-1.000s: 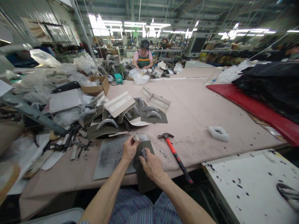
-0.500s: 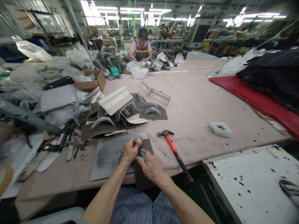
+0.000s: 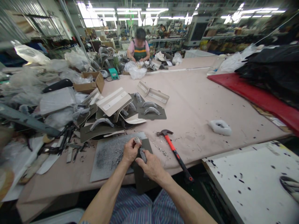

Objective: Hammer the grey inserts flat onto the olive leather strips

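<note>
Dark panel lies beneath the right hand and left hand, extending below both. Hammer rests right of the right hand. Right hand is closed around a grey wrapped handle; left hand grips a small pale object, type unclear.

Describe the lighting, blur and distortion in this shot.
In the head view, ceiling lights glare white up top; toward that view's edges, the plastic bags and black pile look soft and stretched; nearer the head view's middle, the hammer, left hand and right hand read clearer, though fine detail is lost; under the table, the head view falls into deep shadow.
</note>
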The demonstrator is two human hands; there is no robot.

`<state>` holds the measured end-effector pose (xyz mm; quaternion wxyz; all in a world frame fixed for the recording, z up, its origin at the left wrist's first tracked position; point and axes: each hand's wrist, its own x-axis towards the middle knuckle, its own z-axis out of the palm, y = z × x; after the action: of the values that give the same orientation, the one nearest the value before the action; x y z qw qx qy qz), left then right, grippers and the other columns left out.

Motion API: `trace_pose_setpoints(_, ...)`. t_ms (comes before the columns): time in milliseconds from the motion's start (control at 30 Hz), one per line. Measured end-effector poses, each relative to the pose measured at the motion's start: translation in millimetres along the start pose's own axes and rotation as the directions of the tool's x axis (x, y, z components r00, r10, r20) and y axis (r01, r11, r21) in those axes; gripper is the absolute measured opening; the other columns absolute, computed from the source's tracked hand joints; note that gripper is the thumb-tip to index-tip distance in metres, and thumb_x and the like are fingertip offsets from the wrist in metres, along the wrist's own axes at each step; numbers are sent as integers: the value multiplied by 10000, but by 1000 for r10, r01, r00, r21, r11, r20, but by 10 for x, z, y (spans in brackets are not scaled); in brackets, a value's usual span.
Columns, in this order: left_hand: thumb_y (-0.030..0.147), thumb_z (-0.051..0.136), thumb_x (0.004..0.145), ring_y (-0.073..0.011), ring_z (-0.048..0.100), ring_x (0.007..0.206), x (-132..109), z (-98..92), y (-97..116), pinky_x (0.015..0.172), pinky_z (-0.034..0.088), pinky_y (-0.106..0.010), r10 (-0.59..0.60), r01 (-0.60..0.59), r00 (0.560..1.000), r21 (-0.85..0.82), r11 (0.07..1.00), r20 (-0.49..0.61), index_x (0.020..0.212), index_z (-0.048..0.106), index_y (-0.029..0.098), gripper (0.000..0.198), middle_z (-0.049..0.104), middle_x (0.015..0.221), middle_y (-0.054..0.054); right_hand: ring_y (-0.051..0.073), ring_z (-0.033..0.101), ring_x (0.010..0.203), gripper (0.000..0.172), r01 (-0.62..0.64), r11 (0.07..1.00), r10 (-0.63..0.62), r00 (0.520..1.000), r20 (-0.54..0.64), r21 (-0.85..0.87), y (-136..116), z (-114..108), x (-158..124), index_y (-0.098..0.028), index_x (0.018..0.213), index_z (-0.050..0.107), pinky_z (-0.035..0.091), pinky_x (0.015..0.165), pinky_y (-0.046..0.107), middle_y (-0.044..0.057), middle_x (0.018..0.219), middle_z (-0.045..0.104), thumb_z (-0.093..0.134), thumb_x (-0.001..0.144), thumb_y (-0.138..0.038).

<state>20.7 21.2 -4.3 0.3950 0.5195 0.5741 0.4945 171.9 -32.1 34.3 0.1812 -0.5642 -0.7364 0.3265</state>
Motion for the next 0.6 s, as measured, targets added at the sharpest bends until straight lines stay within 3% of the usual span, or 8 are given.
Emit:
trace_pose_setpoints(100, 280, 666, 786, -196, 715, 807, -22, 16, 45, 760, 541, -289, 41, -41, 999, 79, 996, -4, 889, 684, 195, 135, 770, 864, -40, 234, 623, 984, 381, 26, 998, -35, 987, -156, -61, 214, -190, 7, -162, 1197, 604, 460, 866, 337, 111, 1074, 668, 446, 1002, -449)
trace_pose_setpoints(167, 266, 659, 792, -196, 705, 793, -38, 22, 71, 747, 527, -285, 68, -67, 998, 132, 989, -2, 877, 684, 205, 108, 762, 844, -30, 279, 572, 1046, 360, -94, 968, 20, 952, -305, -232, 450, -361, -3, -131, 1204, 591, 440, 907, 390, 165, 1139, 624, 512, 972, -396)
trace_pose_setpoints(233, 251, 651, 799, -199, 699, 788, -53, 21, 80, 739, 514, -285, 100, -101, 995, 181, 978, 15, 879, 686, 215, 94, 758, 840, -25, 325, 533, 1070, 336, -263, 896, 127, 925, -359, -359, 716, -528, -25, -102, 1157, 592, 423, 914, 437, 211, 1155, 588, 592, 914, -335)
trace_pose_setpoints(300, 240, 640, 810, -203, 699, 798, -67, 18, 68, 737, 504, -287, 129, -135, 991, 223, 965, 40, 899, 691, 226, 104, 760, 854, -23, 311, 533, 1032, 242, -381, 877, 293, 906, -305, -292, 945, -665, -44, -114, 1068, 594, 426, 892, 436, 200, 1108, 585, 590, 890, -278)
trace_pose_setpoints(400, 219, 608, 830, -200, 702, 811, -82, 10, 29, 750, 499, -286, 153, -167, 985, 243, 956, 74, 935, 701, 242, 142, 764, 860, -12, 233, 565, 860, 76, -455, 890, 450, 883, -132, -15, 1098, -802, -25, -155, 894, 564, 469, 781, 368, 122, 924, 603, 546, 862, -222)
trace_pose_setpoints(500, 193, 579, 835, -190, 701, 816, -78, -6, 11, 768, 499, -277, 161, -180, 982, 218, 959, 103, 933, 711, 248, 174, 766, 859, 0, 154, 532, 603, 97, -462, 875, 465, 885, 18, 147, 964, -873, 39, -189, 745, 506, 467, 562, 273, 28, 692, 553, 514, 835, -226)
trace_pose_setpoints(600, 191, 567, 833, -183, 697, 801, -64, -23, 26, 757, 495, -266, 154, -179, 978, 191, 965, 138, 918, 715, 244, 178, 763, 844, 3, 111, 444, 454, 207, -448, 848, 438, 893, 103, 282, 632, -903, 61, -207, 768, 475, 403, 428, 229, -25, 621, 488, 381, 916, -316)
